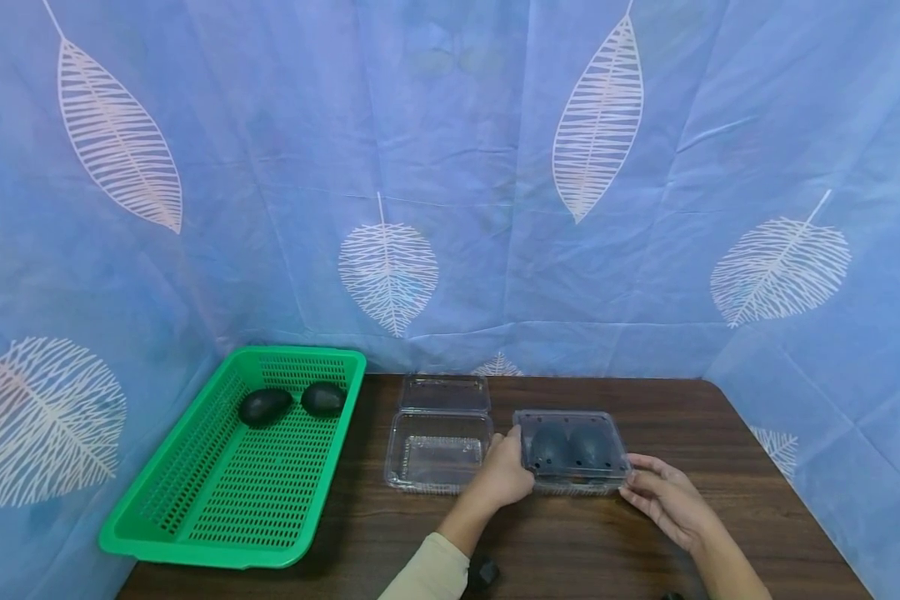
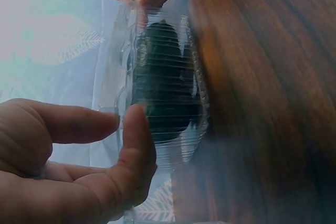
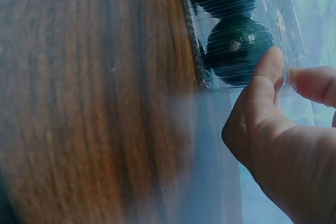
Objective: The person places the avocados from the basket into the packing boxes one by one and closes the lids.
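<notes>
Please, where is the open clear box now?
In the head view, the open clear box sits between the green basket on its left and the filled box.

My feed shows a glossy, ribbed plastic box (image 1: 576, 487), a perforated plastic basket (image 1: 249, 505), a wood-grained bench (image 1: 570, 546) and a creased cloth backdrop (image 1: 480, 267).

Clear plastic box (image 1: 579, 485), lid down, two dark fruits (image 1: 588, 447) inside
</notes>
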`<act>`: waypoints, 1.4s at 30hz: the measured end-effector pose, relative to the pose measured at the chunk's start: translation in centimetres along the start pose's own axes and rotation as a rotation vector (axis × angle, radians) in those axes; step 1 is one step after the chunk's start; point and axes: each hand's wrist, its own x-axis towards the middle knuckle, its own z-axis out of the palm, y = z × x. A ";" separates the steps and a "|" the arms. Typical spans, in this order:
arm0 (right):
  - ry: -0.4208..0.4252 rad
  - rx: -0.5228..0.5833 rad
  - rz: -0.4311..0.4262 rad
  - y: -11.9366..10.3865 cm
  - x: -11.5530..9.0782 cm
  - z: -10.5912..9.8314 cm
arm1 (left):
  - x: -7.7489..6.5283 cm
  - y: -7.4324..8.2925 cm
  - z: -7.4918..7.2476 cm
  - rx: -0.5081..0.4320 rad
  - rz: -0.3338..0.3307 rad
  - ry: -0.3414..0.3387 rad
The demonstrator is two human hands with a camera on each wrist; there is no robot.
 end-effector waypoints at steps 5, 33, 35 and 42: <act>0.001 0.007 -0.005 0.1 0.0 -0.1 | 0.0 -0.3 0.2 -0.012 0.035 0.025; -0.005 0.017 0.006 0.1 0.0 -0.3 | 0.2 -0.5 0.5 -0.030 0.041 0.037; -0.017 0.023 0.003 0.1 0.1 -0.5 | 0.4 -0.3 0.6 -0.016 0.032 0.048; -0.047 0.048 -0.009 -0.8 0.9 -1.8 | 1.6 0.5 1.1 -0.069 -0.004 0.032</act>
